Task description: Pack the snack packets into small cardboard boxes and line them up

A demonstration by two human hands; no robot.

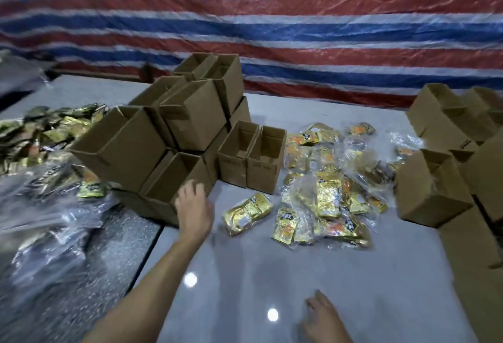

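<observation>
**L hand at box, packets loose on table**

L hand (194, 206) reaches to an open box (174, 182) at the stack's (190, 116) near foot. Fingers lie on its rim; can't tell if they grip. R hand (324, 315) is low over the table (272, 274), fingers loose, holding nothing. One gold packet (247, 213) lies just right of the L hand, w/ the packet pile (326, 195) beyond it. More boxes (432, 187) stand at far right.
</observation>
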